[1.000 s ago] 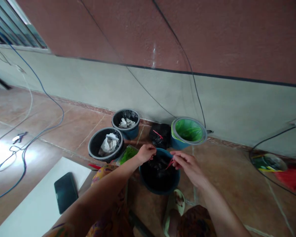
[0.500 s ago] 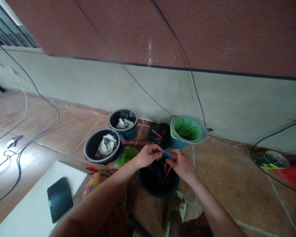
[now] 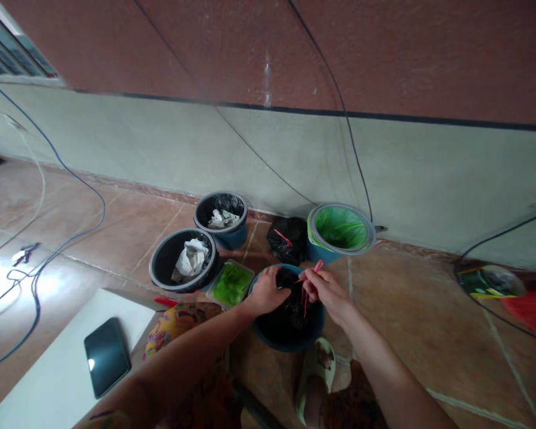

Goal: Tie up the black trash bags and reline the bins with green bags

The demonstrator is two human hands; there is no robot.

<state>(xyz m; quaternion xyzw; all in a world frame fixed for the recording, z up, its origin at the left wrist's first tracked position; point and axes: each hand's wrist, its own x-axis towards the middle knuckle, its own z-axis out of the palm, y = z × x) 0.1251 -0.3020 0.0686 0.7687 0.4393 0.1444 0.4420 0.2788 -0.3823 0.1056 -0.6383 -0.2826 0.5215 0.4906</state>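
**Both hands at the black bag in the blue bin, red ties in the right**

Far left, a blue cable [image 3: 49, 250] trails across the tiled floor [image 3: 429, 298]. Nearer the camera, a dark phone [image 3: 106, 356] lies face up on a white board [image 3: 49, 369].

Two dark bins stand near the wall. The nearer bin [image 3: 181, 268] and the farther bin [image 3: 220, 218] each hold crumpled white paper. Just right of the nearer bin sits a clear tray of green material [image 3: 231, 284].

At centre, the blue bin [image 3: 289, 322] stands on the floor directly before the person, lined with a black bag [image 3: 288, 313]. The left hand [image 3: 265, 293] rests on the bag at the bin's left rim, fingers curled down onto the plastic; whether it pinches the plastic cannot be told. The right hand [image 3: 325, 293] is over the right rim, fingers closed on thin red ties [image 3: 304, 297] that hang into the bin.

Behind, a tied black sack [image 3: 286, 239] sits against the wall. To its right stands a green-lined bin [image 3: 340, 232]. A slippered foot [image 3: 317, 372] shows below the blue bin.
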